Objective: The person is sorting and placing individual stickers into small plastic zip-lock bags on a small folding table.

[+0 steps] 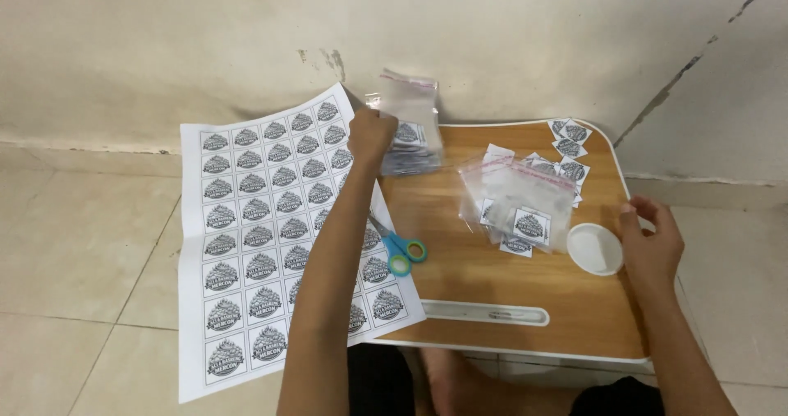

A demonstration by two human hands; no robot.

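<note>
My left hand [371, 133] is stretched forward over the table's far left corner, closed on a bundle of small clear plastic bags [410, 128] with printed labels inside. My right hand [652, 243] rests at the right edge of the small wooden lap table [460, 276], fingers loosely curled, touching a round white dish [595, 248]. A loose pile of clear bags with cut labels [517, 198] lies in the table's middle. A large white sheet of black-and-white printed labels [263, 243] hangs off the table's left side, under my left forearm.
Blue-handled scissors [398, 250] lie on the sheet's right edge. Several cut labels [570, 141] sit at the table's far right corner. A long groove [484, 312] runs along the near edge. A stained wall stands behind, with tiled floor around.
</note>
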